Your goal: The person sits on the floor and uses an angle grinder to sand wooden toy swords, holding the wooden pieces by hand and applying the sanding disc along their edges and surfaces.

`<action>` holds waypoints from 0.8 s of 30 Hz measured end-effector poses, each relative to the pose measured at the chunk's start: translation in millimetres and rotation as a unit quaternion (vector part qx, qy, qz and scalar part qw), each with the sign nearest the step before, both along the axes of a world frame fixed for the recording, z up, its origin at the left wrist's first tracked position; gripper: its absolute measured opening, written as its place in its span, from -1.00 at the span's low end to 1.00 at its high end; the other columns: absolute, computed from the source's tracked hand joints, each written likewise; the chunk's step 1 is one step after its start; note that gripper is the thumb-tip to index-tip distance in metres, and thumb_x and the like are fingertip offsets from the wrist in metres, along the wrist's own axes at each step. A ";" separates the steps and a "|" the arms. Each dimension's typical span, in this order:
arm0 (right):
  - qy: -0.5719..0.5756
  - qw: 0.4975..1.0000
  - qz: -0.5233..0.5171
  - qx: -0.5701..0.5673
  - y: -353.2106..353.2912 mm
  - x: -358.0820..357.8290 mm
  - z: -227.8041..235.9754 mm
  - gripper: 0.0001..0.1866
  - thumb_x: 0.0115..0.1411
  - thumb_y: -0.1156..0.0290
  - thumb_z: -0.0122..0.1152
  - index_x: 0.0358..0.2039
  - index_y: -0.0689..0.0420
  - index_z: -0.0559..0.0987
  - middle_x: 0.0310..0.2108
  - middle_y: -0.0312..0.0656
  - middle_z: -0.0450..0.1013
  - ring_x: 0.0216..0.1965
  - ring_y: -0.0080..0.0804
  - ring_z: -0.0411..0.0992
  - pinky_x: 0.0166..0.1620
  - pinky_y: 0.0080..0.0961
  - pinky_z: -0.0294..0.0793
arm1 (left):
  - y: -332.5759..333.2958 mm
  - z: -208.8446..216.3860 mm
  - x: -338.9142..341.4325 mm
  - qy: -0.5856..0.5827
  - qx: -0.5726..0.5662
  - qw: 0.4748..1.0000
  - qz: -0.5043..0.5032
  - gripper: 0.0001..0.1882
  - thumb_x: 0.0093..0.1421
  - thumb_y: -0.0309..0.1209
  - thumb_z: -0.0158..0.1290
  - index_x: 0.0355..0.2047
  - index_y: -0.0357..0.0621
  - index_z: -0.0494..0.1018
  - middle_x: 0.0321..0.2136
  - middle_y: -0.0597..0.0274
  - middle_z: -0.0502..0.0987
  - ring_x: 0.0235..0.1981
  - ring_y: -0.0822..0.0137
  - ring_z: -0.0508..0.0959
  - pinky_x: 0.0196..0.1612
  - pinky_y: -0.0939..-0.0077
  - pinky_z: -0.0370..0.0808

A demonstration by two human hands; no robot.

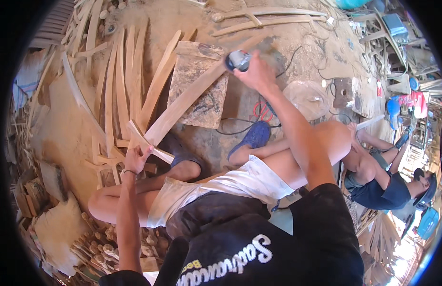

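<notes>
My right hand (pixel 258 74) is wrapped round a small angle grinder (pixel 239 60), its disc at the far part of a long, curved wooden piece (pixel 194 94). This piece runs from near my left knee up and away to the right. It crosses a worn, stained block (pixel 209 108) on the ground. At its near end, my left hand (pixel 135 159) grips the wooden piece where a short crosspiece (pixel 156 148) joins it. Dust blurs the air beside the grinder.
Several curved wooden slats (pixel 123 81) lean and lie to the left. More wooden parts (pixel 273 21) lie at the far side. A dark cable (pixel 292 59) trails on the ground. Another person (pixel 390 186) sits at the right. Turned wooden pieces (pixel 104 252) are piled at lower left.
</notes>
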State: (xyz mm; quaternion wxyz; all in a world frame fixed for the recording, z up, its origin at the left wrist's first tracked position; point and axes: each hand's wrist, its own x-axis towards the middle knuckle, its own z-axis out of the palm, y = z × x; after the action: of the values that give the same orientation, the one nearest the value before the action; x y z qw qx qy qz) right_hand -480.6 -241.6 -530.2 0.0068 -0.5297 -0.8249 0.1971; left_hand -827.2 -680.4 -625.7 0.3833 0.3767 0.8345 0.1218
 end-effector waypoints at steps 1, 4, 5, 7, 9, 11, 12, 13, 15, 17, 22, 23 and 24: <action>-0.012 0.998 -0.052 -0.018 6.8 0.5 1.8 -0.06 0.18 -0.13 0.57 0.24 0.40 0.39 -0.03 0.37 0.69 0.04 0.30 0.71 0.12 0.13 0.70 | 0.6 0.4 -1.2 -0.014 -0.003 1.000 -0.004 -0.18 0.35 0.38 0.25 -0.25 -0.34 0.70 -0.53 0.12 0.60 -0.43 0.31 0.57 -0.26 0.25 0.49; -0.013 0.994 -0.104 -0.035 5.4 -3.0 2.9 -0.04 0.17 -0.13 0.59 0.26 0.39 0.39 0.02 0.36 0.68 0.08 0.30 0.69 0.17 0.12 0.67 | 4.6 5.7 -1.7 -0.022 -0.013 1.000 -0.005 -0.15 0.35 0.42 0.22 -0.15 -0.31 0.76 -0.43 0.01 0.74 -0.35 0.26 0.71 -0.15 0.24 0.59; -0.006 0.993 -0.109 -0.033 -0.8 -4.3 2.2 -0.03 0.16 -0.14 0.59 0.27 0.38 0.39 0.02 0.34 0.68 0.08 0.30 0.69 0.18 0.12 0.67 | 7.1 9.5 -3.5 -0.020 -0.020 1.000 -0.007 -0.16 0.34 0.41 0.23 -0.16 -0.31 0.76 -0.44 0.01 0.73 -0.35 0.27 0.71 -0.15 0.24 0.59; 0.012 0.998 -0.051 -0.047 -37.2 -14.6 -3.0 -0.05 0.17 -0.14 0.57 0.31 0.27 0.37 0.02 0.30 0.68 0.07 0.31 0.68 0.16 0.15 0.67 | 3.4 -1.5 -4.0 -0.039 -0.029 0.999 -0.006 -0.14 0.32 0.43 0.24 -0.17 -0.32 0.76 -0.45 0.01 0.71 -0.35 0.23 0.70 -0.15 0.22 0.59; -0.002 0.997 0.032 -0.074 -82.5 -36.9 -12.3 -0.06 0.18 -0.11 0.56 0.35 0.20 0.34 -0.06 0.29 0.70 -0.03 0.30 0.71 0.06 0.19 0.71 | 6.9 3.2 -1.4 0.021 -0.037 0.999 -0.026 -0.11 0.30 0.45 0.24 -0.16 -0.33 0.75 -0.45 0.00 0.71 -0.35 0.17 0.71 -0.15 0.18 0.59; 0.022 0.984 0.148 -0.100 -117.4 -60.0 -9.1 -0.04 0.14 -0.09 0.57 0.31 0.28 0.32 -0.25 0.23 0.72 -0.18 0.30 0.74 -0.08 0.19 0.74 | -3.9 -6.6 -8.0 -0.014 -0.034 0.999 -0.013 -0.08 0.27 0.48 0.24 -0.14 -0.34 0.75 -0.44 -0.02 0.72 -0.34 0.12 0.73 -0.16 0.14 0.60; 0.020 0.981 0.173 -0.088 -128.1 -62.5 -10.4 0.00 0.16 -0.05 0.57 0.35 0.37 0.29 -0.27 0.22 0.72 -0.20 0.25 0.75 -0.10 0.12 0.76 | -1.6 -2.7 -2.2 -0.026 -0.056 0.998 -0.018 -0.09 0.28 0.46 0.25 -0.14 -0.35 0.76 -0.43 -0.04 0.73 -0.35 0.13 0.73 -0.18 0.13 0.60; 0.017 0.977 0.196 -0.076 -132.3 -63.3 -12.1 0.04 0.17 -0.02 0.56 0.39 0.45 0.26 -0.29 0.22 0.72 -0.22 0.20 0.76 -0.11 0.06 0.77 | 1.2 -0.2 -1.7 -0.026 -0.054 0.998 -0.026 -0.09 0.28 0.46 0.25 -0.14 -0.35 0.76 -0.43 -0.04 0.73 -0.35 0.13 0.73 -0.18 0.13 0.60; 0.022 0.983 0.169 -0.066 -119.9 -62.0 -13.7 -0.01 0.16 -0.03 0.57 0.34 0.38 0.29 -0.27 0.24 0.72 -0.20 0.26 0.75 -0.09 0.10 0.76 | 0.9 5.6 -2.1 -0.034 -0.040 0.999 -0.007 -0.12 0.30 0.43 0.26 -0.12 -0.36 0.76 -0.44 0.00 0.72 -0.39 0.17 0.69 -0.20 0.17 0.60; 0.023 0.987 0.145 -0.058 -101.7 -59.9 -12.6 -0.06 0.16 -0.03 0.58 0.29 0.32 0.32 -0.24 0.26 0.72 -0.17 0.31 0.74 -0.07 0.15 0.75 | 0.3 7.2 -1.4 -0.047 -0.037 0.998 -0.008 -0.15 0.33 0.39 0.27 -0.11 -0.37 0.76 -0.45 0.01 0.72 -0.41 0.20 0.68 -0.21 0.20 0.59; 0.016 0.999 0.023 -0.037 -43.5 -27.0 -10.3 -0.09 0.18 -0.02 0.58 0.27 0.36 0.36 -0.16 0.27 0.73 -0.08 0.28 0.74 0.03 0.12 0.73 | 0.8 5.2 -2.5 -0.057 -0.025 0.998 0.008 -0.17 0.30 0.41 0.28 -0.08 -0.27 0.78 -0.44 0.02 0.75 -0.38 0.20 0.73 -0.20 0.22 0.60; 0.018 1.000 -0.007 -0.022 -34.6 -23.2 -11.1 -0.08 0.17 -0.03 0.59 0.27 0.39 0.37 -0.15 0.27 0.73 -0.06 0.25 0.75 0.05 0.09 0.74 | -0.2 3.0 -2.6 -0.057 -0.024 0.998 0.007 -0.17 0.30 0.41 0.28 -0.08 -0.27 0.78 -0.44 0.02 0.75 -0.38 0.20 0.73 -0.20 0.22 0.60; 0.012 0.999 -0.032 -0.037 -25.5 -25.0 -9.2 -0.06 0.17 -0.05 0.60 0.28 0.38 0.38 -0.09 0.27 0.73 0.01 0.24 0.73 0.11 0.11 0.72 | -6.8 -4.5 -8.6 -0.048 -0.007 0.999 0.006 -0.16 0.30 0.43 0.27 -0.07 -0.25 0.78 -0.42 0.00 0.76 -0.35 0.16 0.75 -0.18 0.19 0.61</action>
State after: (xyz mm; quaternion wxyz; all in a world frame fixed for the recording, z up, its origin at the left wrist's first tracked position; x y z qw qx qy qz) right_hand -505.6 -267.2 -539.4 0.0034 -0.5537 -0.7993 0.2335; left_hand -835.8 -687.3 -630.2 0.4249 0.3627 0.8181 0.1361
